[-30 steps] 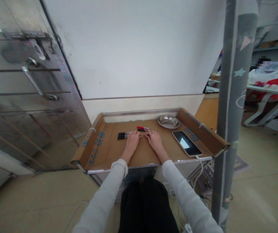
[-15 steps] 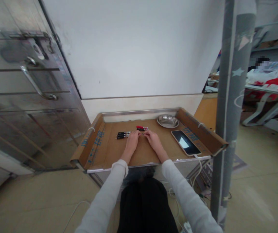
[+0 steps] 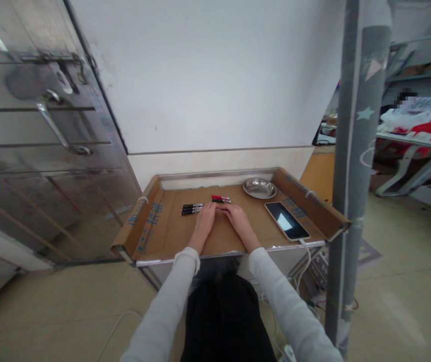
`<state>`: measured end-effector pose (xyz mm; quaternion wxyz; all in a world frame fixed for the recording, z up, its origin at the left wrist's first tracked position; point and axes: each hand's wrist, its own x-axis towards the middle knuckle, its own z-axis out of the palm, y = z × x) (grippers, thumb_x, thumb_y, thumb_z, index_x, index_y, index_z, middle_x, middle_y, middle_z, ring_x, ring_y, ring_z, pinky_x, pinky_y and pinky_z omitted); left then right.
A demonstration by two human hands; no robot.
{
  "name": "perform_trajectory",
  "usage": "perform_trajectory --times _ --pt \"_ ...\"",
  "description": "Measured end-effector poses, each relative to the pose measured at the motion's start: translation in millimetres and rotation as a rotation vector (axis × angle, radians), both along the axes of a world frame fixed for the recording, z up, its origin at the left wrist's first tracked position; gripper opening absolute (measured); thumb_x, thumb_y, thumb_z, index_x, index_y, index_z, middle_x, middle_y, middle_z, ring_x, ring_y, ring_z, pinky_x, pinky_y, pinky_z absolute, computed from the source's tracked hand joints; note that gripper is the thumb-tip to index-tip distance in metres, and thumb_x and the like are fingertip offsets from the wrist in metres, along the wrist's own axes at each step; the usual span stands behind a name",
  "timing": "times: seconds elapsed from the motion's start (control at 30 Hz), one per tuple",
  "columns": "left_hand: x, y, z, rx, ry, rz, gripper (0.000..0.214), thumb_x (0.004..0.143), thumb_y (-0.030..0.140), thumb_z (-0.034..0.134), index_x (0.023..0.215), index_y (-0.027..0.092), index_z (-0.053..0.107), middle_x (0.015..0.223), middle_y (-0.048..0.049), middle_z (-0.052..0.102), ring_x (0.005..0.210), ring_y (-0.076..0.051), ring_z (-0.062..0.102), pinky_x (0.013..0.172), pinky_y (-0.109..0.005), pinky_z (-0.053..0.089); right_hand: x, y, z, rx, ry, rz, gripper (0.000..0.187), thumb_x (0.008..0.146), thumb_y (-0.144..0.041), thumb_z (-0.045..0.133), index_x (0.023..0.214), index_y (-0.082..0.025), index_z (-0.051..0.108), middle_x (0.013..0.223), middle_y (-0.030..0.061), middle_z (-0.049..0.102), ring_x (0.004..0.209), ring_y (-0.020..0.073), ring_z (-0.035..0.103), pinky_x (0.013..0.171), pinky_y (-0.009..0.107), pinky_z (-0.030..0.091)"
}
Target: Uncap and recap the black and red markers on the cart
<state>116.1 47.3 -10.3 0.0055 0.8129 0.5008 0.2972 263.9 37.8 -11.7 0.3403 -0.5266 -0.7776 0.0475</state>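
Observation:
My left hand (image 3: 205,217) and my right hand (image 3: 237,217) rest side by side on the cardboard-lined tray table (image 3: 170,236), fingertips meeting near the middle. Both sets of fingers are curled together around something small between them that I cannot make out. Just left of my left hand lie black pens (image 3: 192,208) in a short row. Red pens (image 3: 221,199) lie just beyond my fingertips.
A steel dish (image 3: 259,188) sits at the tray's far right corner. A phone (image 3: 287,220) with a lit screen lies on the right side, its cable hanging off the edge. A metal door (image 3: 45,146) stands left, a grey pole (image 3: 349,166) right.
My hands have drawn closer together until the fingertips meet. The pens, dish and phone have not moved.

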Motion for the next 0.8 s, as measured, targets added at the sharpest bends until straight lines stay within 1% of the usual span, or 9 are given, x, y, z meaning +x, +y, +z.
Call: perform_trajectory --times 0.17,0.27,0.33,0.4,0.43,0.5,0.63,0.7,0.8 --pt "2 -2 2.0 -0.016 -0.106 -0.1 0.019 0.09 0.013 0.041 0.103 0.018 0.053 0.101 -0.0066 0.065 0.096 -0.017 0.061 0.087 -0.033 0.047 0 -1 0.4 -0.007 -0.03 -0.03 0.022 0.088 -0.015 0.047 0.105 -0.018 0.061 0.104 0.0079 0.067 0.098 0.018 0.059 0.086 0.029 0.043" --pt "5 3 1.6 0.011 -0.106 -0.067 0.027 0.091 0.013 0.035 0.111 0.018 0.051 0.103 -0.0083 0.065 0.097 -0.017 0.061 0.088 -0.034 0.047 0 -5 2.9 0.024 -0.077 -0.094 0.022 0.088 -0.015 0.045 0.102 -0.019 0.062 0.1 0.0072 0.068 0.095 0.0185 0.059 0.085 0.029 0.041" --pt "9 10 1.1 0.051 -0.065 -0.023 0.033 0.089 0.01 0.033 0.117 0.016 0.05 0.112 -0.0115 0.063 0.106 -0.019 0.058 0.093 -0.036 0.044 1 -8 4.9 0.044 -0.086 -0.183 0.023 0.089 -0.017 0.044 0.102 -0.02 0.062 0.097 0.0075 0.068 0.091 0.0193 0.058 0.083 0.03 0.04" --pt "14 17 0.9 0.074 -0.015 -0.009 0.036 0.088 0.009 0.036 0.12 0.016 0.05 0.122 -0.0131 0.058 0.115 -0.021 0.053 0.098 -0.039 0.039 3 -12 6.1 0.054 -0.083 -0.28 0.023 0.09 -0.019 0.043 0.102 -0.019 0.062 0.094 0.0084 0.068 0.089 0.0202 0.058 0.081 0.031 0.038" --pt "16 19 0.9 0.075 0.013 -0.008 0.035 0.088 0.011 0.038 0.12 0.015 0.05 0.124 -0.0132 0.057 0.117 -0.022 0.051 0.099 -0.04 0.038 4 -13 6.4 0.056 -0.083 -0.325 0.022 0.09 -0.02 0.043 0.101 -0.019 0.062 0.093 0.0087 0.068 0.088 0.0207 0.057 0.08 0.031 0.038" --pt "18 20 1.0 0.068 0.078 -0.01 0.029 0.088 0.017 0.043 0.116 0.016 0.053 0.12 -0.0128 0.059 0.114 -0.024 0.051 0.097 -0.041 0.038 6 -15 6.0 0.059 -0.082 -0.405 0.022 0.09 -0.021 0.044 0.1 -0.019 0.063 0.091 0.0092 0.068 0.085 0.0214 0.056 0.078 0.032 0.036" --pt "15 10 -0.2 0.055 0.178 -0.019 0.021 0.089 0.028 0.047 0.103 0.017 0.058 0.106 -0.01 0.061 0.103 -0.024 0.053 0.089 -0.04 0.039 9 -19 3.9 0.034 -0.095 -0.512 0.022 0.089 -0.021 0.045 0.094 -0.019 0.066 0.089 0.0108 0.069 0.084 0.0232 0.055 0.075 0.034 0.034" --pt "12 2 -1.1 0.051 0.181 -0.034 0.019 0.09 0.027 0.046 0.103 0.018 0.058 0.104 -0.0076 0.06 0.1 -0.022 0.054 0.088 -0.037 0.039 9 -20 3.6 0.003 -0.122 -0.525 0.022 0.089 -0.022 0.045 0.093 -0.02 0.067 0.088 0.0113 0.069 0.084 0.0244 0.055 0.074 0.035 0.034" --pt "8 -6 -1.2 0.038 0.156 -0.049 0.019 0.091 0.024 0.045 0.106 0.019 0.056 0.105 -0.0058 0.059 0.099 -0.02 0.055 0.088 -0.034 0.04 7 -24 4.8 -0.001 -0.167 -0.472 0.022 0.089 -0.023 0.045 0.095 -0.02 0.066 0.088 0.0112 0.069 0.085 0.0246 0.055 0.075 0.035 0.034"
